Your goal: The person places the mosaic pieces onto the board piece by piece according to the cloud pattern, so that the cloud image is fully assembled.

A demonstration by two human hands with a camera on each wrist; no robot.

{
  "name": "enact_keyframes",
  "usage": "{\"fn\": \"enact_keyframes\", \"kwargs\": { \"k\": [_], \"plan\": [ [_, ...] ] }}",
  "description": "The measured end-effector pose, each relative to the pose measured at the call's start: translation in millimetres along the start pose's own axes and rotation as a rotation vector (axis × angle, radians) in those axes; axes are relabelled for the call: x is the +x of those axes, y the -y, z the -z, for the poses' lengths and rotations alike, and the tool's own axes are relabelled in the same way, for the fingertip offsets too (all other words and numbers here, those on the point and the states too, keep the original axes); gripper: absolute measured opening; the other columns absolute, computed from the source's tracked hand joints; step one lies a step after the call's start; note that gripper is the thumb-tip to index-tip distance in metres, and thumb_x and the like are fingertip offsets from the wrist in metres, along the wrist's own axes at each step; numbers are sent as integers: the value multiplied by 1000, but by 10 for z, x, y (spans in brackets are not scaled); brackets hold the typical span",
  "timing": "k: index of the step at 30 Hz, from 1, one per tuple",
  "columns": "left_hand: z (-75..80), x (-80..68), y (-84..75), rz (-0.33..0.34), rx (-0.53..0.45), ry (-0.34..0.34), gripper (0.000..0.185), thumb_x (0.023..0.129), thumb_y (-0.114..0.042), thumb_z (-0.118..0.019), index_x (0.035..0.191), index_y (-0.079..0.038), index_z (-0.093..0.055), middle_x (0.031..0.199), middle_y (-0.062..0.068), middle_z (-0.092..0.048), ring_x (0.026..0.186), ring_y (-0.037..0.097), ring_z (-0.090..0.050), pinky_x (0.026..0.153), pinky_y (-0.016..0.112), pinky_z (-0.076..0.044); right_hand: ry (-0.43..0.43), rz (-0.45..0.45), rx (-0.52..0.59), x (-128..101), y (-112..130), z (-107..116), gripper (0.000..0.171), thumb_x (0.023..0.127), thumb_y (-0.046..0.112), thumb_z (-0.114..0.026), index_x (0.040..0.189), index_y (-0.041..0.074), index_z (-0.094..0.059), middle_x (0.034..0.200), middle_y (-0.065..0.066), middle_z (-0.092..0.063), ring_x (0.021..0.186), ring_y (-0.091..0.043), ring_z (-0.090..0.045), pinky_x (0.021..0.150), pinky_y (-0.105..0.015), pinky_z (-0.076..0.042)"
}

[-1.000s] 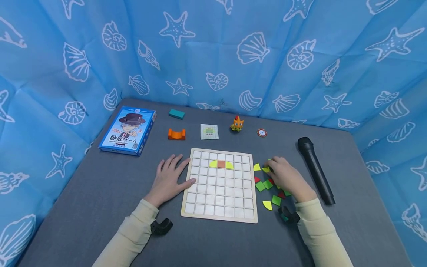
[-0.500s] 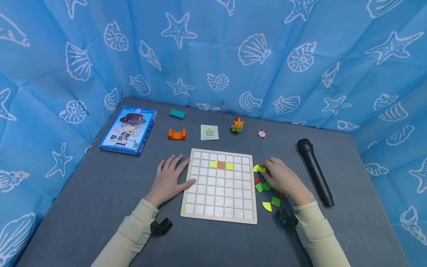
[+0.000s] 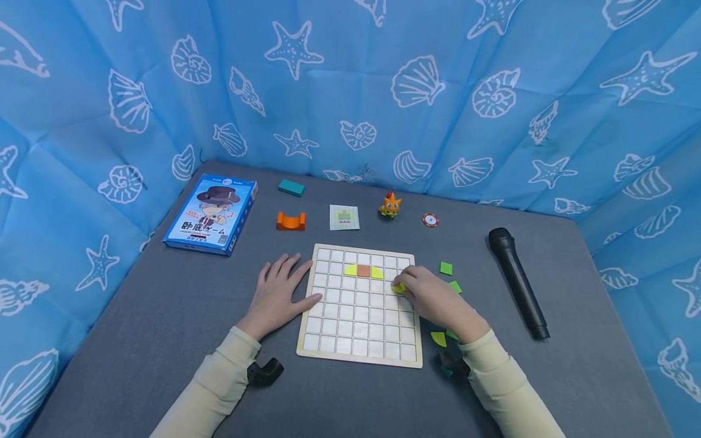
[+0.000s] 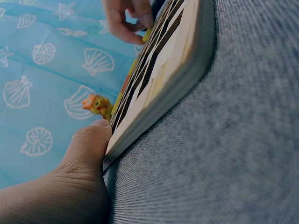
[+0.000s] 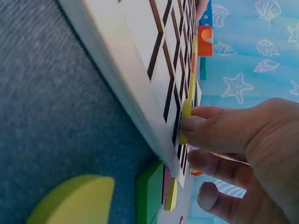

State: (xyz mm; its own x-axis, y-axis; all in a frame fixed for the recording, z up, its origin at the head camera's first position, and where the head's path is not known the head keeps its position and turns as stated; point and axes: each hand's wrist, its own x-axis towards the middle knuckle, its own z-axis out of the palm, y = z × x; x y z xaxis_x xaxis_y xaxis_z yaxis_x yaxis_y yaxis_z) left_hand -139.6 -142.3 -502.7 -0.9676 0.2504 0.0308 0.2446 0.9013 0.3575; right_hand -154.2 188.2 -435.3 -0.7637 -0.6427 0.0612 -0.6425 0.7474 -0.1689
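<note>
The board (image 3: 361,304) is laid mid-table, with the left hand (image 3: 276,296) set against its left edge and the right hand (image 3: 438,301) over its right side. Loose tiles (image 3: 446,267) and a microphone (image 3: 517,281) are found to the right; a box (image 3: 210,214) is placed behind-left.

My right hand (image 3: 438,301) pinches a small yellow piece (image 3: 398,287) and sets it down on the wooden board (image 3: 328,340), near its right edge. The board is flat, with white squares. My left hand (image 3: 276,295) lies flat against its left edge.
</note>
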Motion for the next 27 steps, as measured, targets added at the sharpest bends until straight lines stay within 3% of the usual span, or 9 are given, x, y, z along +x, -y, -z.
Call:
{"fn": "enact_keyframes", "kwargs": {
  "k": [11,16,20,27],
  "plan": [
    [23,-9,-16,2,0,-2,81,85,-70,-49,150,-24,-34,155,10,-30,144,34,-18,112,61,-9,-10,21,49,-22,23,-18,31,83,-4,-68,107,14,-67,109,-1,-62,102,-17,-57,85,-34,-52],
    [18,-8,-20,-3,1,2,81,85,-70,-49,150,-24,-34,155,10,-29,144,34,-17,112,62,-9,-43,-84,19,-31,43,-42,21,87,14,-71,106,9,-66,97,-3,-61,84,-13,-54,71,-31,-50],
    [19,-2,-19,-1,4,5,81,85,-70,-49,150,-24,-33,155,10,-29,144,34,-17,112,61,-8,-24,-151,1,-26,61,-47,28,86,29,-73,103,7,-67,88,-2,-59,73,-11,-47,63,-28,-44],
    [10,-1,-9,5,10,9,81,85,-71,-48,151,-25,-33,156,10,-28,144,34,-16,112,61,-8,-5,-88,-25,-6,88,-43,28,84,22,-75,107,8,-67,94,-2,-60,81,-13,-51,67,-29,-48]
  ]
}}
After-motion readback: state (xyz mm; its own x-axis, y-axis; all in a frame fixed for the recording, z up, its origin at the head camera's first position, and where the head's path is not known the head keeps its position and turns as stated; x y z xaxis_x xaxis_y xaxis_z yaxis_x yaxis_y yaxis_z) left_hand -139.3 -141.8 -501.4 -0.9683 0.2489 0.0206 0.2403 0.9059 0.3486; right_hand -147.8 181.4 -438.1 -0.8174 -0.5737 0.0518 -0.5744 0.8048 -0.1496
